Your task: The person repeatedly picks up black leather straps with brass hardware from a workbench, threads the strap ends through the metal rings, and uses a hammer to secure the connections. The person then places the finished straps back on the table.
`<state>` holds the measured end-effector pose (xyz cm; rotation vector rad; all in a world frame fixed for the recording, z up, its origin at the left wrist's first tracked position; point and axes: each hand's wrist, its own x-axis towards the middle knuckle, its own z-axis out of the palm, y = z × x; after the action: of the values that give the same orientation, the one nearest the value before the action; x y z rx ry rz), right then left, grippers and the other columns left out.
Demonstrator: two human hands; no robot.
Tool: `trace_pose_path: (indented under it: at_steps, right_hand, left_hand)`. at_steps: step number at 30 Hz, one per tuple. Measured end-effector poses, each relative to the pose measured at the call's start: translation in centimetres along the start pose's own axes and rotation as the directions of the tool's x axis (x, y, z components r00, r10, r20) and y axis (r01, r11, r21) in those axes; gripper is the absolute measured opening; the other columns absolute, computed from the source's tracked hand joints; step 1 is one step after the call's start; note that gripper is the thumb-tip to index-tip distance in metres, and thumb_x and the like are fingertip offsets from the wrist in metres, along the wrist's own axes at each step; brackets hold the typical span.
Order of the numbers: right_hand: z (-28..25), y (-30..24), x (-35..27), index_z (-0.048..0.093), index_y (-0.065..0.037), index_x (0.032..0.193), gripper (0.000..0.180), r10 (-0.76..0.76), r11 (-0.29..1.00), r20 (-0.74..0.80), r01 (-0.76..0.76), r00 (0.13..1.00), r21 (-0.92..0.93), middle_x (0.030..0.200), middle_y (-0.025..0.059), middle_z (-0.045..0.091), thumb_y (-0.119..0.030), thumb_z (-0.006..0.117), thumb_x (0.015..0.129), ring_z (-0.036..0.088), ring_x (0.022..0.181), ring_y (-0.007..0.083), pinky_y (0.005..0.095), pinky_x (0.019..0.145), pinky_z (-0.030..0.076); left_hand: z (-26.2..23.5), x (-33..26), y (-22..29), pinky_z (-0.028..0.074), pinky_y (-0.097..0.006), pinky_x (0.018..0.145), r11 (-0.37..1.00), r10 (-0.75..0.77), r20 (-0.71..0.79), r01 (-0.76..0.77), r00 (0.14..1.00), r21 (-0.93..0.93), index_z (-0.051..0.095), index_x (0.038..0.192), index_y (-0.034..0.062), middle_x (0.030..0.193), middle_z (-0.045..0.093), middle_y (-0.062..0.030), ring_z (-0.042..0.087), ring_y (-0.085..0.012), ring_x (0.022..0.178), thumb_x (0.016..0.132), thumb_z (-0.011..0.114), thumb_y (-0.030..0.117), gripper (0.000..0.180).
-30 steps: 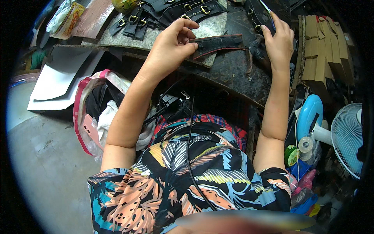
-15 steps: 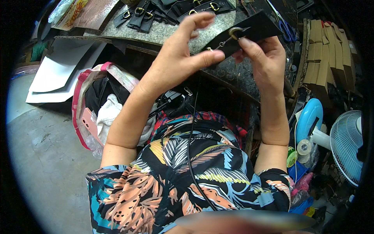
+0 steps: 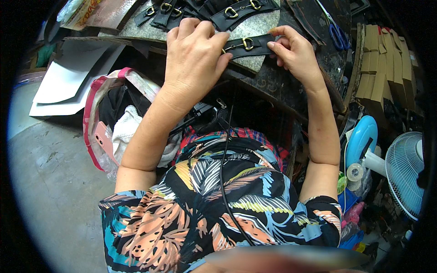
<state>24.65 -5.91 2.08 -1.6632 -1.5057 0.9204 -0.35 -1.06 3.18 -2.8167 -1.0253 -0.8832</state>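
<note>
A black leather strap (image 3: 260,49) with gold-coloured ring fittings and a small metal link stretches between my hands, at the near edge of a speckled grey slab (image 3: 157,32). My right hand (image 3: 295,54) pinches its right end between thumb and fingers. At the other end my left hand (image 3: 193,61) has its fingers curled over the strap, covering that part; the thumb lies along the near side. Just beyond, on the slab, lie several similar black straps (image 3: 243,14) with gold-coloured fittings, partly overlapping.
Blue-handled scissors (image 3: 337,37) lie on the dark worktable (image 3: 314,68) to the right. Folded brown cardboard (image 3: 375,68) and a fan (image 3: 403,175) stand further right. Left are white sheets (image 3: 68,84) and a pink-edged bag (image 3: 91,113) with a phone (image 3: 104,138) and white cloth (image 3: 128,127).
The strap has gone from raised and tilted to lower and nearly level at the slab's edge. My left hand has turned palm down and closed over its left end.
</note>
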Motion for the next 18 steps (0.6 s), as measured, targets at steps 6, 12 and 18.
trace_pose_path:
  at_steps: [6,12,18]
  right_hand:
    - [0.0,0.6,0.2,0.065,-0.004,0.129,0.028,0.070,0.968,0.080,-0.087,0.994,0.234,0.085,-0.0005,0.067,-0.013,0.063,0.102,0.063,0.061,0.0046,0.0175,0.049,0.048]
    - [-0.7,0.7,0.0,0.066,-0.004,0.133,0.032,-0.016,0.914,0.157,-0.049,0.987,0.402,0.087,-0.0004,0.065,-0.016,0.063,0.103,0.064,0.066,0.0054,0.0184,0.056,0.052]
    - [-1.3,0.3,1.0,0.071,-0.004,0.124,0.027,0.031,0.986,0.281,-0.075,0.959,0.150,0.085,-0.0025,0.066,-0.019,0.068,0.101,0.059,0.065,0.0037,0.0184,0.056,0.046]
  left_hand:
    - [3.1,1.3,1.1,0.054,-0.039,0.079,0.974,0.026,-0.003,-0.026,1.000,-0.227,0.074,0.106,0.0110,0.097,0.063,-0.0076,0.063,-0.0286,0.095,0.078,0.085,0.026,0.034]
    - [4.6,1.0,0.5,0.055,-0.037,0.077,0.954,-0.028,-0.018,0.021,0.999,-0.298,0.073,0.114,0.0099,0.097,0.064,-0.0075,0.066,-0.0270,0.091,0.077,0.087,0.027,0.043]
    - [5.1,1.1,0.1,0.055,-0.036,0.075,0.938,-0.032,-0.083,0.002,0.996,-0.348,0.071,0.107,0.0076,0.097,0.065,-0.0074,0.067,-0.0271,0.088,0.078,0.087,0.026,0.038]
